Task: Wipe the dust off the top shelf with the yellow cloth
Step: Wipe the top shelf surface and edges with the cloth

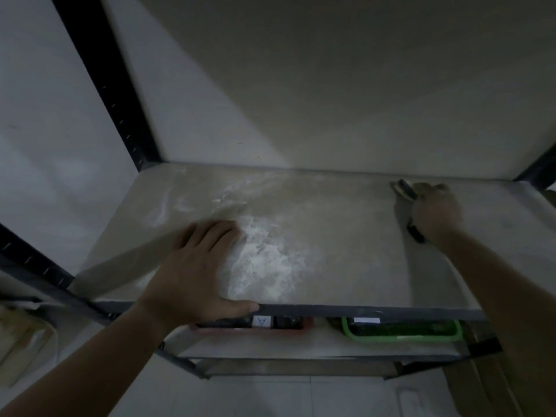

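White dust (264,260) is smeared across the top shelf (346,236) beside the left hand (195,272), laid flat at its front edge. The yellow cloth (401,190) is gripped by the right hand (436,212) near its back right corner.

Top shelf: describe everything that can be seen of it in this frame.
The shelf is a pale, flat board, possibly laminate, set level in a dark metal frame with a slotted black upright at the back left. White dust streaks its left and middle, thickest near the front centre; the right side looks cleaner. The left hand rests flat on the front, thumb over the edge. The right hand holds the cloth near the back right corner. The picture is dim and blurred.
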